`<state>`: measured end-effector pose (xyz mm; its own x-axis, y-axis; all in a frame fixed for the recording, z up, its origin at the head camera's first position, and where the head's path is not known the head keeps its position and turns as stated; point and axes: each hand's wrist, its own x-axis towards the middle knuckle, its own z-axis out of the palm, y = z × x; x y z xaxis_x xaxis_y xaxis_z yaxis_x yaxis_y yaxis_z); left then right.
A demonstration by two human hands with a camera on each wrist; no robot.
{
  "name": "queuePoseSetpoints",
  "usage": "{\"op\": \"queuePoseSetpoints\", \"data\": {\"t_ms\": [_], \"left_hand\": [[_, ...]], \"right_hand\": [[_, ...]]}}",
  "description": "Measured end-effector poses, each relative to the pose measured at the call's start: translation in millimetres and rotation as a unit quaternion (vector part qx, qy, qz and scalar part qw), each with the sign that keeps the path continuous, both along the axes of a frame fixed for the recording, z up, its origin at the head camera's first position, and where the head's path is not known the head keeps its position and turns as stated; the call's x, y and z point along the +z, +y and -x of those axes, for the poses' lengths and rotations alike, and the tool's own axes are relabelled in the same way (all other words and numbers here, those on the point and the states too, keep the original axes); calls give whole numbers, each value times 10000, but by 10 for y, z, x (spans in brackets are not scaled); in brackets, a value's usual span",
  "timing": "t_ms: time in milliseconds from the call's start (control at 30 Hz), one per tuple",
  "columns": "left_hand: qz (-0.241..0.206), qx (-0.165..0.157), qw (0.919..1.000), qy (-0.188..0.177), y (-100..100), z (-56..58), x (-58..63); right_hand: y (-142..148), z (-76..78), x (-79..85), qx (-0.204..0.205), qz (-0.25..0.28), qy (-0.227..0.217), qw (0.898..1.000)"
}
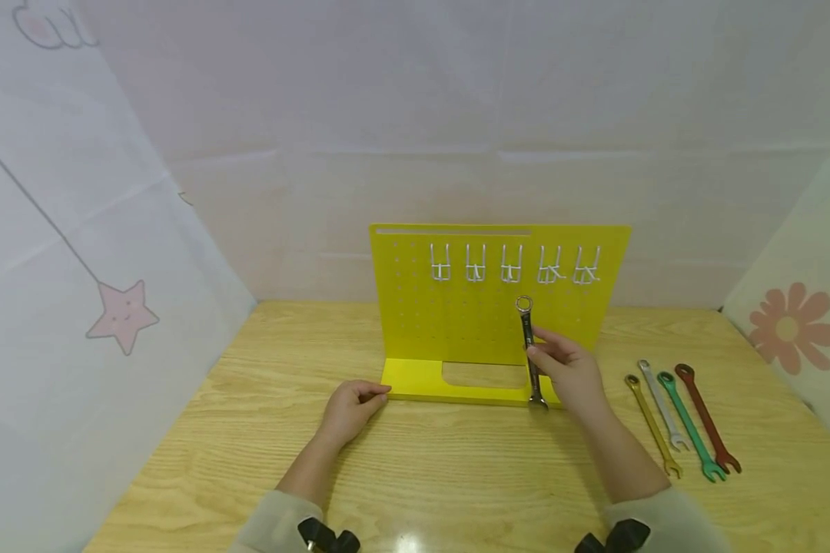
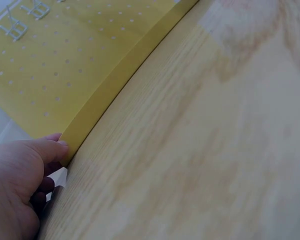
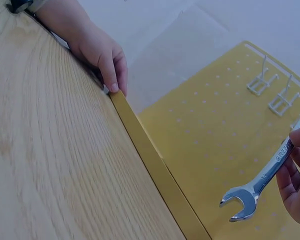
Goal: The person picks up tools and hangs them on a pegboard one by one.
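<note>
In the head view a yellow pegboard stand (image 1: pixel 415 376) stands on the table, its upright panel carrying a row of white metal hooks (image 1: pixel 511 265). My left hand (image 1: pixel 349 411) pinches the front left corner of the stand's base; the left wrist view shows the thumb (image 2: pixel 55 148) at the end of the front lip. A shiny silver combination wrench (image 1: pixel 529 346) is held upright by my right hand (image 1: pixel 570 376), between thumb and fingers, in front of the panel and below the hooks. Its ring end points up, and its open end (image 3: pixel 242 200) hangs down near the base's front edge.
To the right on the wooden table (image 1: pixel 456 476) lie a yellow wrench (image 1: pixel 653 426), a silver wrench (image 1: pixel 664 407), a green wrench (image 1: pixel 692 426) and a red wrench (image 1: pixel 708 418), side by side. Pale printed cloth (image 1: pixel 443 169) hangs behind and at both sides.
</note>
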<state>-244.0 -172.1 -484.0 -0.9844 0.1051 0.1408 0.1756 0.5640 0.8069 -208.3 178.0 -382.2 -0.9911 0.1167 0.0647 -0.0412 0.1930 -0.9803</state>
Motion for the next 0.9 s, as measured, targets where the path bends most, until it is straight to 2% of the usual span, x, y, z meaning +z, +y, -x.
{"op": "queuePoseSetpoints", "data": {"t_ms": [900], "left_hand": [[-54,42,9999,-114,5,-25,25]], "right_hand": [[-693,209,205,594,389,37,9975]]}}
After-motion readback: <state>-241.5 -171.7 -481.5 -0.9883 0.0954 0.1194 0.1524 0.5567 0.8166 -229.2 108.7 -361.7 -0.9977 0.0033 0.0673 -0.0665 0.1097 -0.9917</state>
